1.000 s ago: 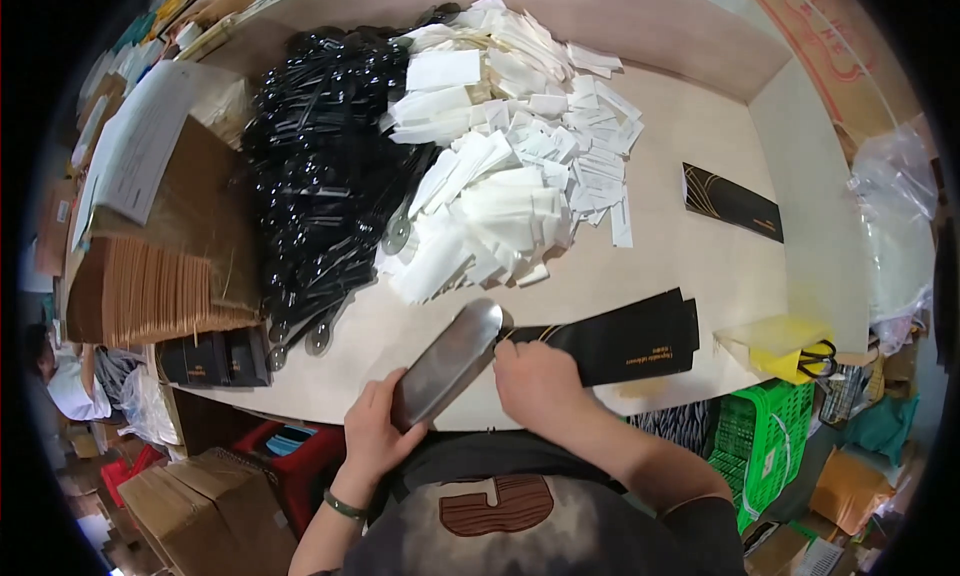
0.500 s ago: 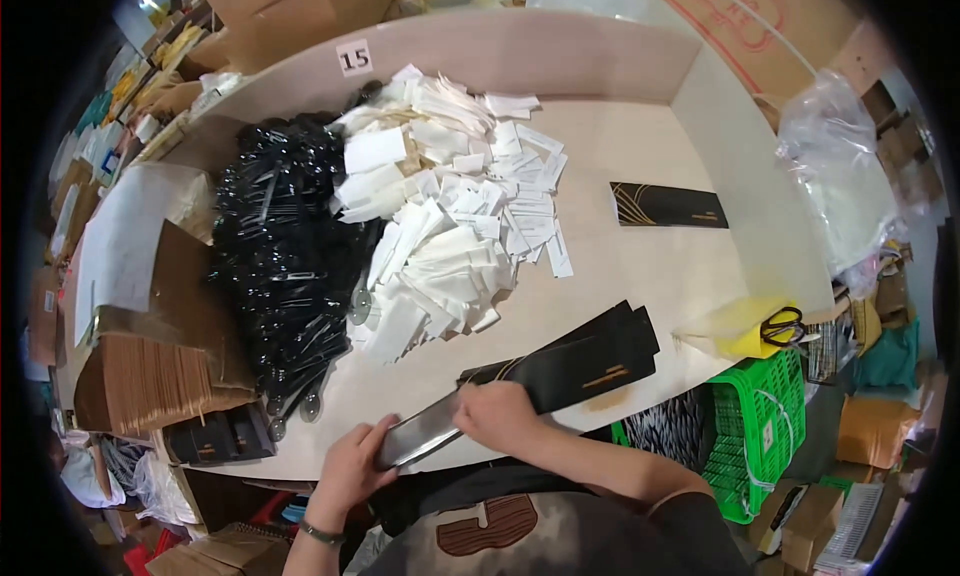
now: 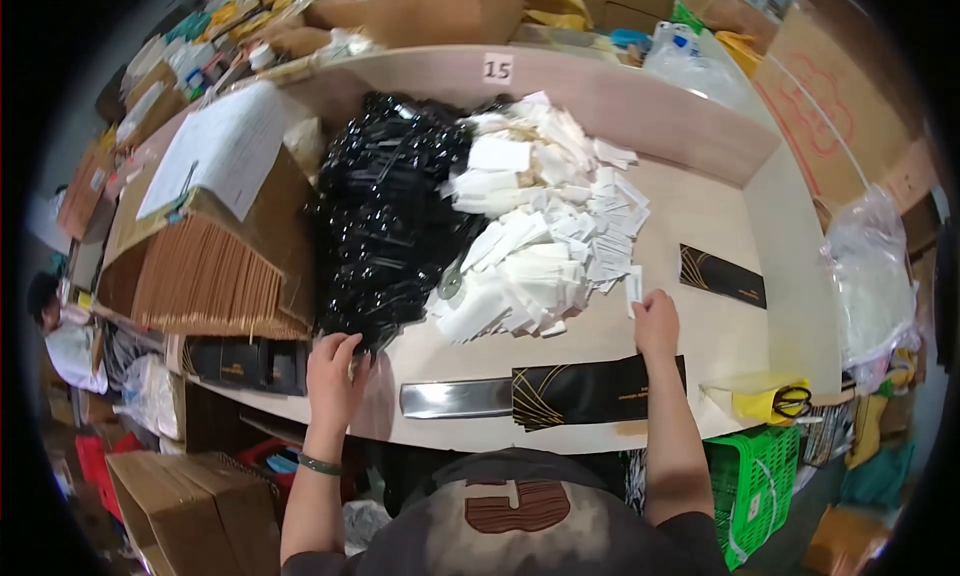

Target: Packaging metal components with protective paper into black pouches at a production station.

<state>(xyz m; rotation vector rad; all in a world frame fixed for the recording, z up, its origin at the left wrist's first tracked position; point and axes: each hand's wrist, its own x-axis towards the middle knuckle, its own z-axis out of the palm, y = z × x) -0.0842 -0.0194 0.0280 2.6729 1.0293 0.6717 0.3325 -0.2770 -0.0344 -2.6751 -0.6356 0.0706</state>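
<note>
Left hand [image 3: 334, 376] and right hand [image 3: 657, 328] have moved off the metal piece [image 3: 458, 399], which lies near the table's [image 3: 722, 341] front edge, right end hidden by black sleeves [image 3: 585, 394]. Right arm extends over the sleeves, fingertips bunched at a white slip [image 3: 634, 282]; left fingers curl at the black spoon pile's [image 3: 385, 226] near end. Pinching cannot be told.

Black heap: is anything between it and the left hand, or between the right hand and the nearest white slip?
Nothing visible: the left hand is at the near end of the black heap, the right hand at that of the white slip. The cardboard box stands beside the heap.
</note>
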